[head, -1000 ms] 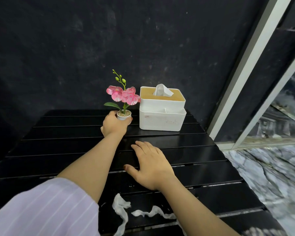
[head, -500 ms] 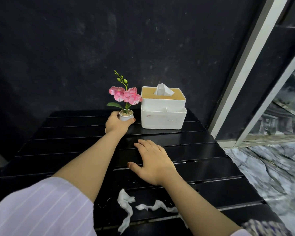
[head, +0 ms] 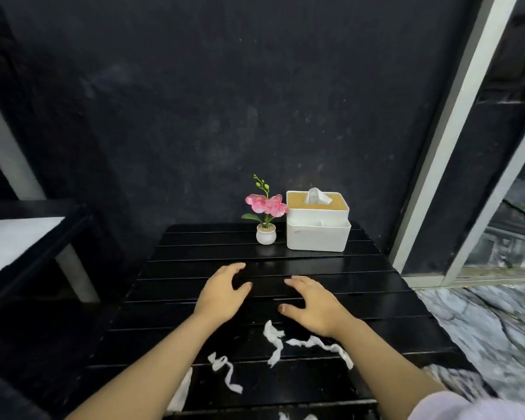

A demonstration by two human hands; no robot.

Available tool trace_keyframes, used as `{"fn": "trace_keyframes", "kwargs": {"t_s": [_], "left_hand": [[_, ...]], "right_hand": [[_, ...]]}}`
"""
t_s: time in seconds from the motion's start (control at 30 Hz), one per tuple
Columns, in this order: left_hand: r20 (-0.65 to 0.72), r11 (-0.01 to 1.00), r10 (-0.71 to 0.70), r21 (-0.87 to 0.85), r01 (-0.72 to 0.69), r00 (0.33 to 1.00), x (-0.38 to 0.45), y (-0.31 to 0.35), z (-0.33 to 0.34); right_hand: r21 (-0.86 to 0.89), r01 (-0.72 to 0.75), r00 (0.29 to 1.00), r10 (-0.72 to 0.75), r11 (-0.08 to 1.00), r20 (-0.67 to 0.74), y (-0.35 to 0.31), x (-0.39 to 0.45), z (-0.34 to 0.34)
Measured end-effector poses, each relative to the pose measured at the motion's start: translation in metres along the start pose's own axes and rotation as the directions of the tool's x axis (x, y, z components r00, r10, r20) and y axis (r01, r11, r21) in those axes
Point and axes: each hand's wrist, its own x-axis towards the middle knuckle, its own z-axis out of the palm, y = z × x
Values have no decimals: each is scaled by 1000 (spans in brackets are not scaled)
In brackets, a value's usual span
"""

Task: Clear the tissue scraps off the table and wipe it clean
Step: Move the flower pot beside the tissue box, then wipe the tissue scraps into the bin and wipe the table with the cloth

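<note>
White tissue scraps lie on the near part of the black slatted table (head: 176, 268): one twisted strip (head: 274, 341) in the middle, a longer strip (head: 319, 345) beside my right wrist, another strip (head: 225, 369) by my left forearm, and a piece (head: 179, 392) partly hidden under that forearm. My left hand (head: 222, 294) hovers over the table's middle, fingers apart and empty. My right hand (head: 312, 304) rests flat next to it, also empty. Both hands are just beyond the scraps.
A small white pot with a pink orchid (head: 265, 219) stands at the table's back edge, touching distance from a white tissue box (head: 317, 222) with a tissue sticking out. A dark shelf (head: 28, 237) is at left; a window frame (head: 437, 165) and marble floor (head: 482, 322) at right.
My left hand has let go of the flower pot and drawn back to the table's middle. The view has pulled back, so more scraps show.
</note>
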Motion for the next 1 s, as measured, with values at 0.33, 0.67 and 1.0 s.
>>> {"fn": "trace_keyframes", "kwargs": {"t_s": [0.33,0.67,1.0], "left_hand": [[-54,991,-69,110,75,996,-130,-33,-86],[-67,955,-125,262,138,990,-216,-84,-110],[-67,914,-85,391,105,994,-214,-103,-94]], "right_hand": [[-52,-94,996,94,994,-6,-9,-115,-25],[-151,-209,976,195,966,-100,25,-189,-21],[-277,-387,903,300,880,-309,56,-215,-15]]}}
